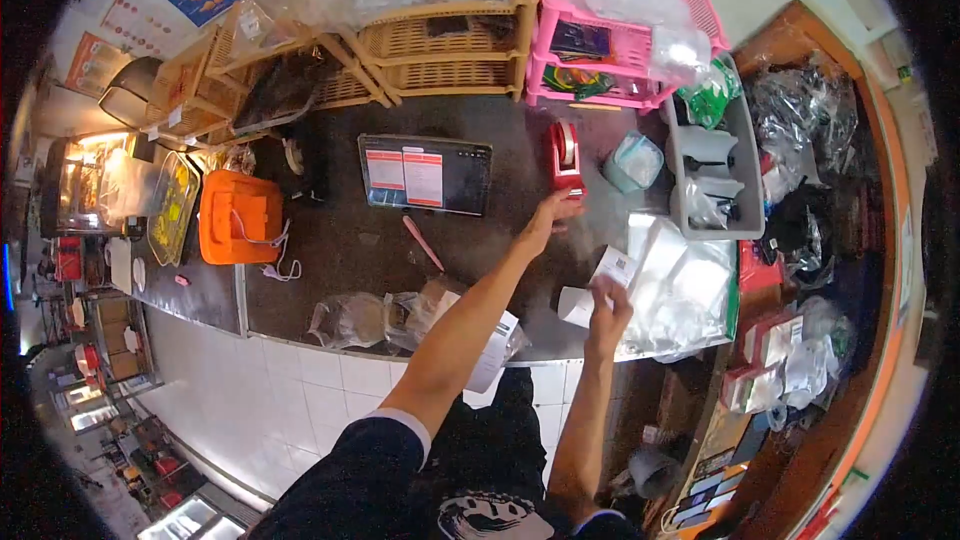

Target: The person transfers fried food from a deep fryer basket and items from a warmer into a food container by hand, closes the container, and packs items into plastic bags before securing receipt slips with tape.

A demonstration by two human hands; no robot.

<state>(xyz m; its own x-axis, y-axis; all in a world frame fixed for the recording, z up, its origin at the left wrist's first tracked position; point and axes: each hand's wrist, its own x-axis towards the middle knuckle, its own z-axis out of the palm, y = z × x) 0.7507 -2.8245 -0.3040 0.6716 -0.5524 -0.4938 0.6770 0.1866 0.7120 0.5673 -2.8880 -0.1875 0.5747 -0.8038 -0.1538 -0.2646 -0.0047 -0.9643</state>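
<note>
My left hand [551, 220] reaches forward to the near end of a red tape dispenser [566, 152]. Its fingertips are drawn together at the cutter; whatever they pinch is too small to make out. In my right hand [608, 312], thumb and fingers are closed on a printed white paper slip [614, 267], likely a receipt. A curled white piece of paper [576, 306] is just left of that hand, and I cannot tell if it is part of the same slip. Clear plastic bags [680, 285] lie right of my right hand. Beneath my left forearm is another printed paper [492, 352].
A tablet [426, 175] stands on the dark counter [330, 250], with a pink pen [423, 243] nearby. Behind are a pink rack [545, 40] and wicker shelves [450, 78]. A lidded tub [633, 162], grey bin [752, 180] and orange container [240, 218] flank the counter.
</note>
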